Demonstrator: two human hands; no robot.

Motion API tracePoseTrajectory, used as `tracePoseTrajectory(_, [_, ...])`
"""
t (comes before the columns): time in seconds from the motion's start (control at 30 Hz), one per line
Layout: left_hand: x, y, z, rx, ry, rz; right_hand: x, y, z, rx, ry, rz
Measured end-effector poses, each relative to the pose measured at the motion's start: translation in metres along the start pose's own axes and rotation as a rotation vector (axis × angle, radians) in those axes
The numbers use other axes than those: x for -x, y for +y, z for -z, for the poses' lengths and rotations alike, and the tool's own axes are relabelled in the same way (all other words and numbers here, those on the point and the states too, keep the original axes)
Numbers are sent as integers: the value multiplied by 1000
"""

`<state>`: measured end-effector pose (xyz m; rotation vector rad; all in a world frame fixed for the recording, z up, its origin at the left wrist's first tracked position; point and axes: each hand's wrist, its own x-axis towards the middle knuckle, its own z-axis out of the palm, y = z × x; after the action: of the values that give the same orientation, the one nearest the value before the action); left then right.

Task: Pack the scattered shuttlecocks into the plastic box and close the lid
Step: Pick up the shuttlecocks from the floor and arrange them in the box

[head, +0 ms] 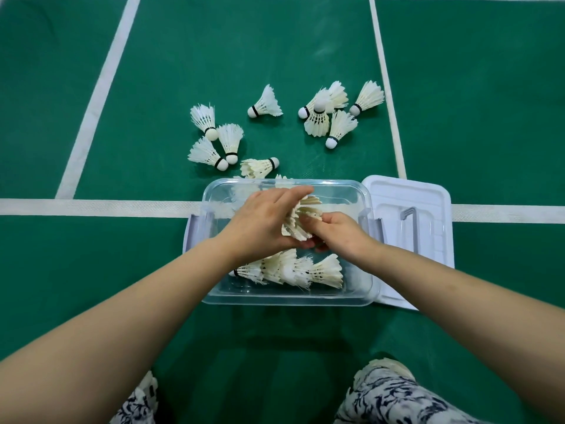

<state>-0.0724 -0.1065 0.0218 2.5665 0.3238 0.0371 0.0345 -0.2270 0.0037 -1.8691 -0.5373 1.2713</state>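
Knees: patterned trousers (397, 396), 6 o'clock.
Hands: left hand (263, 218) and right hand (339, 232) gripping one white feathered shuttlecock (301, 220) over clear plastic box (275, 300).
Box: packed shuttlecocks (293, 270) rowed at 6 o'clock end.
Floor: many loose shuttlecocks (266, 103), 12 o'clock, unpacked.
Lid: white plastic lid (406, 194) off, 3 o'clock.

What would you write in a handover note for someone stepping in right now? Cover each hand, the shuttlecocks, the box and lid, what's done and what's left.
Left hand and right hand: both grip one bunch of shuttlecocks above the open plastic box.
Inside: a row of shuttlecocks lies at the box's near end.
Lid: off, lying at the box's right side.
Loose shuttlecocks: two clusters and some singles on the green floor beyond the box.
Done: some packed. Left: set this bunch in, gather the rest, close the lid.
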Motion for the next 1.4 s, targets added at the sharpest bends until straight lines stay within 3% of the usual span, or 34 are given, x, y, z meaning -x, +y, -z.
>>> tracePoseTrajectory(0.33, [7,-8,-15,-46,-128,155,-4,-8,14,16,281,216])
tracePoseTrajectory(0.47, [14,-14,-34,-180,-240,158,-4,-6,13,29,280,219])
tracePoseTrajectory(0.73, [15,-20,-48,-407,-181,204,-1,-2,11,52,256,199])
tracePoseTrajectory(1.0, [19,-24,-50,-345,-160,312,1,-2,12,41,241,188])
tracePoseTrajectory(1.4, [17,-12,-27,-166,-71,151,-3,-17,16,36,323,281])
